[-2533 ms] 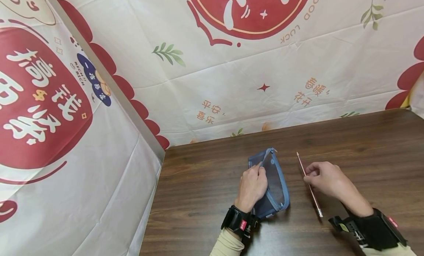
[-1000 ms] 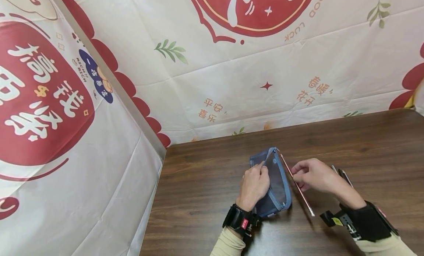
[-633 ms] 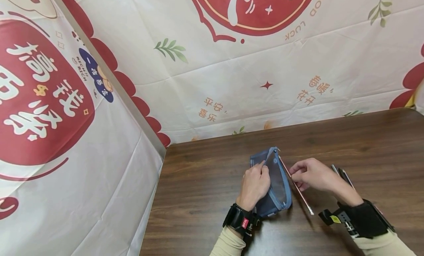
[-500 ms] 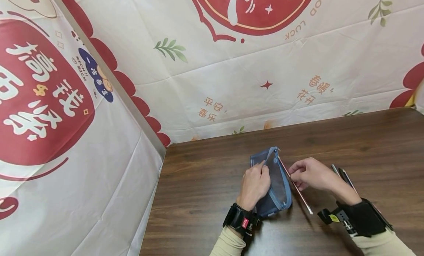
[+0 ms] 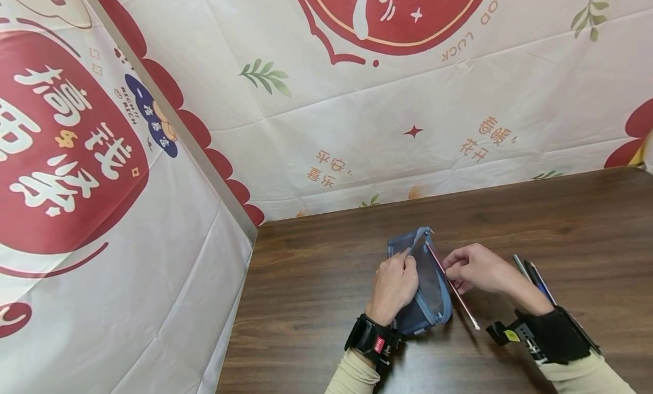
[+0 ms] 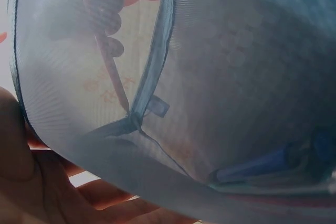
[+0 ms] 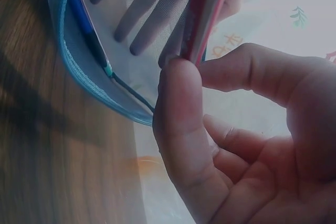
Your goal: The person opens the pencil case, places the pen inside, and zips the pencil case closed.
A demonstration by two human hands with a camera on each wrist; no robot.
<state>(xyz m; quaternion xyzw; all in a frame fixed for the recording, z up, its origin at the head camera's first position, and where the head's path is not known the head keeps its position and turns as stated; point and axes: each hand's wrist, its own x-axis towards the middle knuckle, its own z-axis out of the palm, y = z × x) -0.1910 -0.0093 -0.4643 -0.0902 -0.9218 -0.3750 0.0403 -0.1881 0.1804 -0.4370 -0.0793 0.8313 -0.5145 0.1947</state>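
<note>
A blue mesh pencil case (image 5: 431, 283) stands unzipped on the table. My left hand (image 5: 393, 286) grips its left edge, with the fingers seen through the mesh in the right wrist view. Between thumb and forefinger, my right hand (image 5: 476, 269) pinches a red pencil (image 5: 465, 308) near its middle. The pencil's sharpened end overlaps the case's zipped opening, and its other end slants down toward me. A blue pen (image 7: 81, 11) lies inside the case, along with other slim things at the bottom.
Several pens (image 5: 535, 278) lie on the wooden table (image 5: 306, 303) beyond my right forearm, which partly hides them. A white printed cloth (image 5: 357, 116) hangs behind the table, and a cloth-covered panel (image 5: 168, 258) stands along the left.
My right hand has carried the pencil left, from apart from the case to its opening. Pens beyond the right forearm have come into view. The left hand has kept its grip.
</note>
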